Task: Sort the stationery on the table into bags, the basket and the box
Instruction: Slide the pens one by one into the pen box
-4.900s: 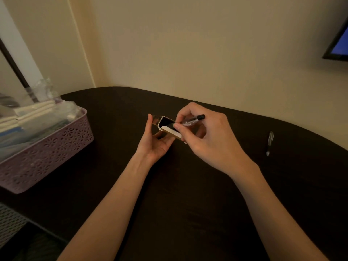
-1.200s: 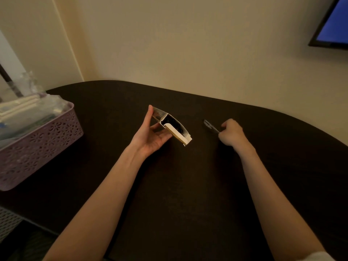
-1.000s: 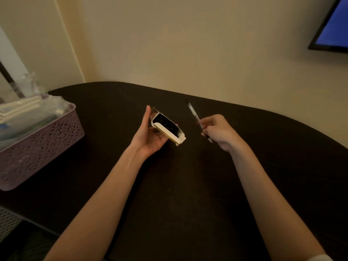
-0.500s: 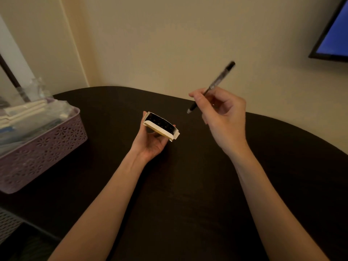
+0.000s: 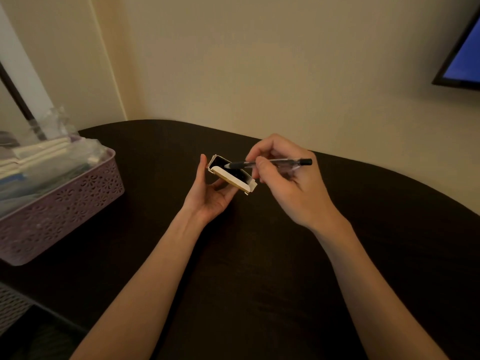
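At the centre of the frame the left hand [image 5: 210, 193] cradled a small cardboard box [image 5: 232, 175] from beneath, thumb up along its left end and fingers curled under it, so that the open mouth faced up and toward the right hand. That tilt looked chosen to offer the dark opening as a target. The right hand [image 5: 288, 183] pinched a black pen [image 5: 270, 163] near its front end between thumb and fingers, the barrel lying almost level with its cap end pointing to the right of the frame. The tip sat just at the box's opening; whether it had crossed the rim could not be told. Holding the pen close to the tip probably gave finer aim into so narrow a mouth. Both hands were above the dark desk [image 5: 259, 281], clear of its surface.

At the left of the frame a lilac perforated basket [image 5: 65, 203] stood on the desk, already holding clear bags [image 5: 52, 165] with pale contents, well apart from the hands. A screen [image 5: 462, 58] showed at the upper right.
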Action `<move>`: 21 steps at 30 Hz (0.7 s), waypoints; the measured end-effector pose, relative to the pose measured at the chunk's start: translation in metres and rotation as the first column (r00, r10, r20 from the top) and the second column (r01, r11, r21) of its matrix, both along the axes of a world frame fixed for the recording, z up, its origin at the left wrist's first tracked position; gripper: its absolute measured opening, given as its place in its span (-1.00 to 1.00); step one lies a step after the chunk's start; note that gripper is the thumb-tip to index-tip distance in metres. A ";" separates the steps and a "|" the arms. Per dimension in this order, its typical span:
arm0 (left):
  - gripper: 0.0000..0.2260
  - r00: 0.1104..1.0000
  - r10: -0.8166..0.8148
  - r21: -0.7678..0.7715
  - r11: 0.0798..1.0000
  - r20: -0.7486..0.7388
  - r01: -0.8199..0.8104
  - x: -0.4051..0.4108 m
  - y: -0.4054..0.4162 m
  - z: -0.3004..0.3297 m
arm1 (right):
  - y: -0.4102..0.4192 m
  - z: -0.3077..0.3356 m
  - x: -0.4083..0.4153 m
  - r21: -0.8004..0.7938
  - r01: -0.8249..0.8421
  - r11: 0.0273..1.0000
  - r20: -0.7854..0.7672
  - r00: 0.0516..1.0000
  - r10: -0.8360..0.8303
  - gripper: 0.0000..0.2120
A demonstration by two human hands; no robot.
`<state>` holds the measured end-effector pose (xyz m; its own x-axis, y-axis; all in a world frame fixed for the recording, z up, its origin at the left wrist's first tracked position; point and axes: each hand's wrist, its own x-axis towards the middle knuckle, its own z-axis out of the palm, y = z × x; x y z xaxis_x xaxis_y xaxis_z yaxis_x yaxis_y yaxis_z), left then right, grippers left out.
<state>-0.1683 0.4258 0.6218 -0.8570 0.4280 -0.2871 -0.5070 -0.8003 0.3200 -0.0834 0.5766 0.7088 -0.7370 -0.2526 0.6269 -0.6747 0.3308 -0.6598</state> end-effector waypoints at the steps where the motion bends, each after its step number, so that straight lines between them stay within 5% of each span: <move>1: -0.45 1.000 -0.003 0.009 1.000 -0.004 0.003 -0.001 0.000 0.000 | -0.001 -0.001 0.000 0.023 0.008 1.000 0.016 1.000 -0.008 -0.85; 13: -0.32 0.994 -0.061 -0.069 0.996 -0.091 0.055 -0.007 -0.002 -0.004 | -0.004 -0.007 -0.002 0.416 0.206 0.886 -0.121 0.978 -0.171 -0.85; 17: -0.35 0.996 -0.045 -0.084 0.996 -0.078 0.038 -0.005 0.000 -0.003 | -0.005 -0.009 -0.003 0.398 0.223 0.890 -0.071 0.975 -0.212 -0.79; 21: -0.35 0.999 -0.015 -0.068 0.998 -0.049 0.012 -0.005 -0.001 -0.003 | -0.003 -0.008 -0.003 0.343 0.318 0.884 -0.178 0.946 -0.272 -0.80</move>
